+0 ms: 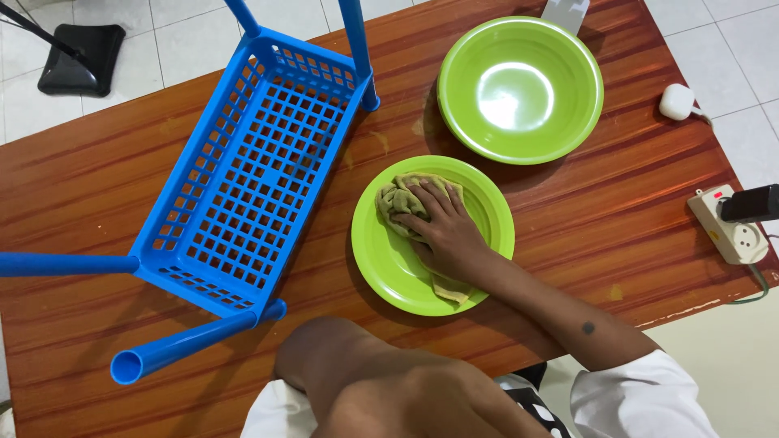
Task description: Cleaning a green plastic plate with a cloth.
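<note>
From the head camera, the right hand (442, 231) lies flat, fingers spread, pressing a crumpled olive-tan cloth (403, 203) down into a lime-green plate (491, 215). The cloth sits under the fingertips and palm, bunched toward the far-left of the hand, with one corner trailing out beneath the wrist at the plate's near rim. The left hand cannot be made out; only a bent arm shows at the bottom of the view, so whether it is open or holding anything cannot be told.

By the look of it, wiping of the plate is under way: the bare part of the plate to the right of the hand looks clean and dull, though wet or dry cannot be told. Beyond the fingertips and a little right, apart from the plate, stands a lime-green bowl (519, 89), empty and glossy. To the left of the hand, near the plate, a blue plastic rack (251, 174) with tube legs lies tipped on its side, holding nothing.

Everything rests on a reddish wooden table (97, 186) with streaked grain. Far right of the hand, at the table edge, sits a white power strip (726, 231) with a dark plug in it. The floor is white tile, with a small white charger (676, 101) and a black stand base (81, 57) on it.
</note>
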